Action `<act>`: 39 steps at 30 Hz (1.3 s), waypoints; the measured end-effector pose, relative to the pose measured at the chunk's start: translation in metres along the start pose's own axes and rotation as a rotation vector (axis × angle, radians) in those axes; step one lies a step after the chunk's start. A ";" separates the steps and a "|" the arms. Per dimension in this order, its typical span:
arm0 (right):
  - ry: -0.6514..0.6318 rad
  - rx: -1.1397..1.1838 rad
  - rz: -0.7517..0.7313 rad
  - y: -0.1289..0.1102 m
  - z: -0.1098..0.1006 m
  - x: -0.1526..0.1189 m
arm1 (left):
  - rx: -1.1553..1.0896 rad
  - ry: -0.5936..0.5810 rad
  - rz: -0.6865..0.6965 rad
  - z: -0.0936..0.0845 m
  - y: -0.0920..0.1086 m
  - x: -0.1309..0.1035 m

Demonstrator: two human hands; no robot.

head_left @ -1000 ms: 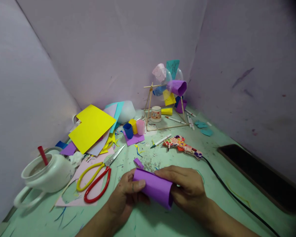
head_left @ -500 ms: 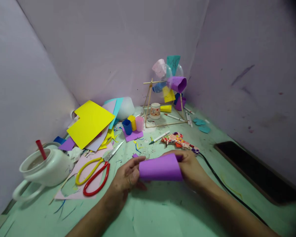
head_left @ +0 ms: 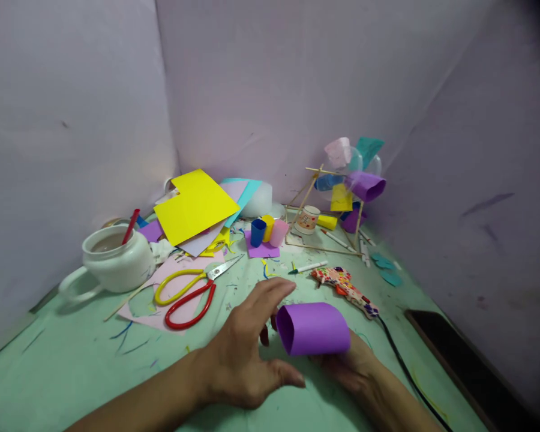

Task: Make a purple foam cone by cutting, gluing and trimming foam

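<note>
A purple paper tube (head_left: 320,329) lies sideways in my right hand (head_left: 360,363), its open end facing left. The fingers of that hand are mostly hidden behind and under the paper. My left hand (head_left: 252,348) is just left of the tube, thumb and fingers spread around its open end. Beyond the hands lies a floral-patterned glue gun (head_left: 345,290) with a black cord. Scissors (head_left: 202,288) with one yellow and one red handle lie partly open to the left.
At the back right stands a stick frame (head_left: 323,246) carrying a wheel with coloured paper cups. Small paper cups (head_left: 258,233) sit mid-table. A white mug (head_left: 117,264) and yellow paper (head_left: 195,207) are left. A dark flat slab (head_left: 468,366) lies right, and a marker (head_left: 308,267) near the glue gun.
My left hand has let go of the purple tube and spread its fingers. The tube has turned so its open end faces left. The camera view has swung left.
</note>
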State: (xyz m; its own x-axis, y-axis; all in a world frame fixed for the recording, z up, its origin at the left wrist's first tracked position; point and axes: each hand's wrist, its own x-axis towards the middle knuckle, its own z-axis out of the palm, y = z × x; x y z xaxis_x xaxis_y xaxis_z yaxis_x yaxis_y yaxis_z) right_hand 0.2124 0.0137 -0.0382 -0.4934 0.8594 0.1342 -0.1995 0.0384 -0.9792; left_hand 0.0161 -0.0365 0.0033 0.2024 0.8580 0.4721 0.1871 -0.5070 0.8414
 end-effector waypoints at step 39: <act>0.131 -0.775 -0.292 -0.050 0.035 0.001 | 0.038 -0.253 -0.291 0.005 -0.011 0.008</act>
State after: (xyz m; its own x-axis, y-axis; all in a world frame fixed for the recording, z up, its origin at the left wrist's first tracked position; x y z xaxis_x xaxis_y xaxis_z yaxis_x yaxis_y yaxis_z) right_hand 0.1927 -0.0053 0.0160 -0.4004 0.8108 0.4269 0.3580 0.5673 -0.7416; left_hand 0.0206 -0.0246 -0.0038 0.3653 0.9215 0.1317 0.3058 -0.2524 0.9180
